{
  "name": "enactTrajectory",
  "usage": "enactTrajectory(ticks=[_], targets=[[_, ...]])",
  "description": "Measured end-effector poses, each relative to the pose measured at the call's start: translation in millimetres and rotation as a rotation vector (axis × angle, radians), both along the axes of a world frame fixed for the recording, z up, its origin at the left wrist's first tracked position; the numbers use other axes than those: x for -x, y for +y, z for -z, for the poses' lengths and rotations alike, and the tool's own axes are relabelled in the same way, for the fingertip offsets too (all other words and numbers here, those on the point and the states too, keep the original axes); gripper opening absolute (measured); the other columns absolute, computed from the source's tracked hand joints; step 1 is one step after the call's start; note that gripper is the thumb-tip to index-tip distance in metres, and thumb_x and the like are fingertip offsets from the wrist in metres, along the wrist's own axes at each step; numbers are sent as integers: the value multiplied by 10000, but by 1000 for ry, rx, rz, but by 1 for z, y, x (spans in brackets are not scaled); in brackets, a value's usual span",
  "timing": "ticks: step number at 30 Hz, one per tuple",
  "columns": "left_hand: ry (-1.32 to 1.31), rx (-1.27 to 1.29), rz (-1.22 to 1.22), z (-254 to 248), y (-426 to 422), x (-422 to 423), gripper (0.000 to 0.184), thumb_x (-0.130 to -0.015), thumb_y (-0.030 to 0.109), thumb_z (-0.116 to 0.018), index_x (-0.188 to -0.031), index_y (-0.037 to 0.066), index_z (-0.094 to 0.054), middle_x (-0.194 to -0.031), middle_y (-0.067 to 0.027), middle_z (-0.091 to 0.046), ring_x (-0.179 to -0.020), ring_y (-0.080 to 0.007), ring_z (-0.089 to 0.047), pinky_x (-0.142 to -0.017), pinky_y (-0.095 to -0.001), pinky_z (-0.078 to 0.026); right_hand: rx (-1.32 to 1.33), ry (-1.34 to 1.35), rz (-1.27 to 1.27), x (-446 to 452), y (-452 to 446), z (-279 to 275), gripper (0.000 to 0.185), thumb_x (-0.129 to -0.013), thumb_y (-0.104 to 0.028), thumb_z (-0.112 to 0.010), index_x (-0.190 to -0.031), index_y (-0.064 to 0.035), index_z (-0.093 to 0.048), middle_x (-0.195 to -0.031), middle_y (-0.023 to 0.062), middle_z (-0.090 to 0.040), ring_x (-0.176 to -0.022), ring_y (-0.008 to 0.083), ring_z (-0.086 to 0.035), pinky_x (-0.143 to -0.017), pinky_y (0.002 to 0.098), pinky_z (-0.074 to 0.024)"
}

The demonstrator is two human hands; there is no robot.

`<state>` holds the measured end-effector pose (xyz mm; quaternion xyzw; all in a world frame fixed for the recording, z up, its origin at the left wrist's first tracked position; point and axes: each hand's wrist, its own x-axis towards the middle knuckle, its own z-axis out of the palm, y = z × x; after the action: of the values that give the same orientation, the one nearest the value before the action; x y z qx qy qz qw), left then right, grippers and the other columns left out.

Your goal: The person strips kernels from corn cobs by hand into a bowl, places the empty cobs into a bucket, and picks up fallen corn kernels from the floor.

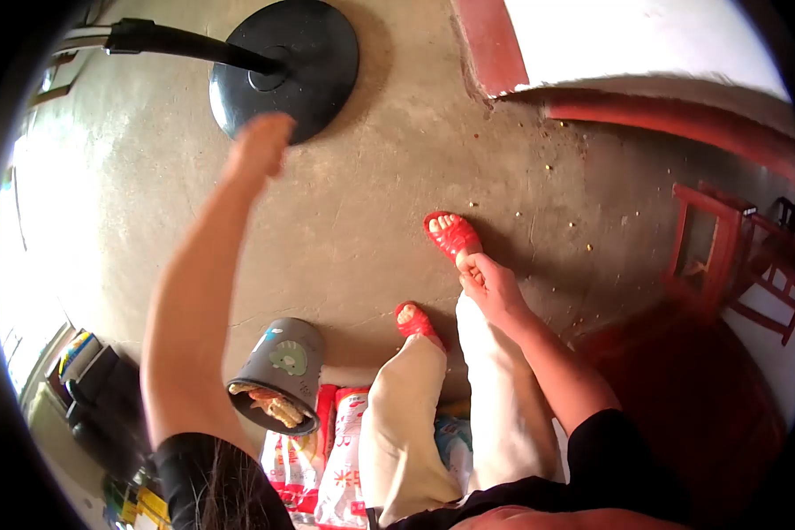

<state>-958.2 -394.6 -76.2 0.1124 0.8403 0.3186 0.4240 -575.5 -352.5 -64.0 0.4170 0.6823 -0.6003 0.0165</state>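
Note:
My left hand is stretched far forward over the floor, near the edge of a round black base with a black pole. Motion smears it, and its fingers are turned down out of sight. Above my right leg, just behind the red sandal on that foot, is my right hand. Its fingers are curled together in a pinch; whatever they may hold is too small or hidden. A grey bin with a green cartoon animal stands left of my legs, with pale and reddish scraps inside.
Small yellowish bits lie scattered over the concrete floor to the right. Red and white bags are beside my left leg. Dark red wooden stools stand at the right, and a red-edged wall runs along the upper right.

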Motion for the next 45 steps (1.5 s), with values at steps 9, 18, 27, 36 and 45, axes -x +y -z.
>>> enactTrajectory(ticks=[9, 18, 27, 36, 45], targets=[[-154, 129, 88, -72, -86, -72, 256, -858, 206, -452, -1078, 106, -537, -553, 9, -418, -420, -92, -388, -354, -238, -310, 214, -23, 19, -69, -77, -115, 78, -814, -85, -547, -854, -22, -523, -639, 99, -559, -562, 148, -558, -544, 273, -447], [555, -278, -333, -283, 21, 83, 482, -831, 190, -536, -1272, 84, -372, -538, 19, -355, -399, -65, -298, -341, -224, -237, -56, 48, -353, -70, -136, -72, 85, -731, -102, -567, -757, -32, -527, -726, 160, -595, -678, 334, -588, -582, 394, -472], [469, -413, -465, -391, 59, 83, 330, -823, 142, -579, -629, 138, -312, -491, 40, -248, -389, -60, -193, -367, -229, -163, -30, -175, -434, -67, -127, -59, 133, -713, -154, -549, -774, -36, -544, -739, 202, -598, -714, 363, -587, -657, 446, -471], [493, -380, -467, -405, 62, 95, 310, -798, 171, -614, -598, 136, -380, -485, 41, -284, -382, -71, -226, -360, -233, -179, -39, -235, -502, -65, -135, -41, 162, -729, -199, -530, -794, -55, -564, -744, 190, -611, -719, 353, -604, -661, 451, -481], [1149, -122, -339, -359, 36, 195, 508, -730, 438, -633, -643, -60, -583, -553, -85, -518, -439, -187, -422, -426, -329, -377, -91, -195, -363, -66, -151, -59, 146, -769, -125, -450, -772, -26, -557, -652, 177, -595, -616, 339, -605, -512, 448, -468]])
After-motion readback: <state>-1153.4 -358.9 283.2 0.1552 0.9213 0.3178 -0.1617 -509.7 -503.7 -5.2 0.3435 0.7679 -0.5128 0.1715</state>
